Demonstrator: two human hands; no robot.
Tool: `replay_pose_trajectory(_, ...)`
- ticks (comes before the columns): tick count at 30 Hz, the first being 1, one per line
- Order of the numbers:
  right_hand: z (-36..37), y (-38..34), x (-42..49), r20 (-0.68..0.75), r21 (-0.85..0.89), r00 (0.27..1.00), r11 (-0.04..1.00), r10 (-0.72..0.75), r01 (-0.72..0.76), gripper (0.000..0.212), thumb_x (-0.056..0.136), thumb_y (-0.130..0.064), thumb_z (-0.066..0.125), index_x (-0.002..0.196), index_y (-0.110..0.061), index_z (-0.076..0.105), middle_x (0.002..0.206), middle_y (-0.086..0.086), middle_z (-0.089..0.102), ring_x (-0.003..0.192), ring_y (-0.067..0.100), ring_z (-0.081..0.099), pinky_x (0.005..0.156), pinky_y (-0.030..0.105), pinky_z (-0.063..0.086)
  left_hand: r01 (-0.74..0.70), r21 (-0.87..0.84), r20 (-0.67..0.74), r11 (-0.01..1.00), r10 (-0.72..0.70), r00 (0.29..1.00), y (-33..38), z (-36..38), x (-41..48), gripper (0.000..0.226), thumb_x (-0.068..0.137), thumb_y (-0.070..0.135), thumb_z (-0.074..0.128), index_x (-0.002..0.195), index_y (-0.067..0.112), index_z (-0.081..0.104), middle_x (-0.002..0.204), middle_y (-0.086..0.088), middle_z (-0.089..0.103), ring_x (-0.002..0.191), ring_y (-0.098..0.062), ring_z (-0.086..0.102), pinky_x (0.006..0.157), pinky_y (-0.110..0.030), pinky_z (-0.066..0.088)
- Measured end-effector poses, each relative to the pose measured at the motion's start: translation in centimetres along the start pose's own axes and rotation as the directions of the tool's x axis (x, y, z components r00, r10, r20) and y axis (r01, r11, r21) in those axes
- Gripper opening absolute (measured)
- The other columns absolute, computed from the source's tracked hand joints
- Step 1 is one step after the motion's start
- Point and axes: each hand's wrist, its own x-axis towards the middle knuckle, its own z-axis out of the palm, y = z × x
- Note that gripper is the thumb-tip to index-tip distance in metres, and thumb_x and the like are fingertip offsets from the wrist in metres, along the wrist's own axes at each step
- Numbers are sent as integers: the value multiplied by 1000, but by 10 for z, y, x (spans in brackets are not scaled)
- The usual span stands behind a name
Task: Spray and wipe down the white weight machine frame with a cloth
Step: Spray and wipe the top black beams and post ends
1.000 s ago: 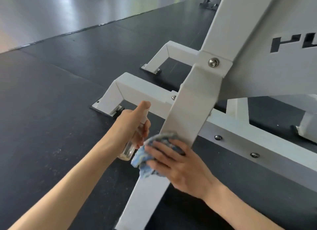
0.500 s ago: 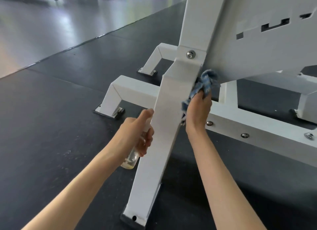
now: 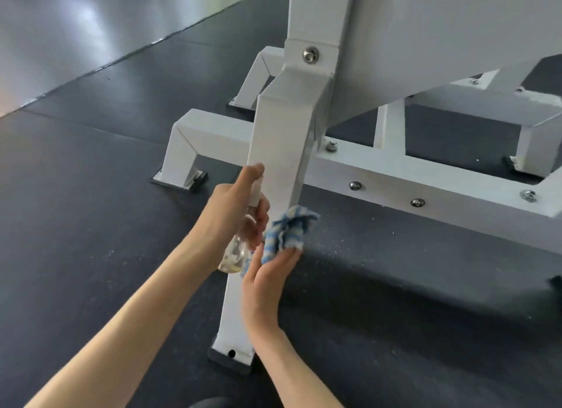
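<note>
In the head view, the part of the white weight machine frame in play is its slanted leg (image 3: 279, 152). Its long axis runs from the foot plate (image 3: 223, 345) near the person, up and away to the bolt (image 3: 310, 55) at the joint. It lies straight ahead of both hands and passes between them, so any stroke has to follow that near-to-far line. The left hand (image 3: 235, 206) is on the leg's left side, its fingers curled round a clear spray bottle (image 3: 235, 254) and one fingertip resting on the spray head. The bottle stands roughly upright just beside the leg's left edge. Which way its nozzle faces cannot be told. The right hand (image 3: 267, 283) sits lower and nearer, against the leg's right edge, with its fingers gathering a bunched blue-and-white cloth (image 3: 289, 228). The cloth appears to touch the leg's right face about midway along. The two hands are close together, almost touching across the leg, and the right one is better placed to wipe. The long crossbar (image 3: 425, 184) extends to the right, beyond the cloth, over the dark floor mat (image 3: 91, 225). The stretch of leg from the cloth down to the foot plate is probably what the cloth would cover next.
</note>
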Motion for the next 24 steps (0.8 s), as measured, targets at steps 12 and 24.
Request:
replay_pose_trajectory(12,-40,24,-3,358,-49,909,976,216,-213,50,96,-7,47,135,12,24,137,33,32,127,38,33,106,36,31,-4,146,81,989,-8,997,-7,17,-11,63,97,53,39,55,7,51,57,-14,56,40,-23,50,55,-29,45)
replay_pose_trajectory(24,-92,39,232,472,-662,817,478,-332,577,50,92,-28,34,137,-9,45,137,13,48,127,35,42,108,53,29,-149,97,209,984,126,970,12,85,21,70,95,60,36,54,7,57,49,-8,59,40,-16,54,45,-16,45)
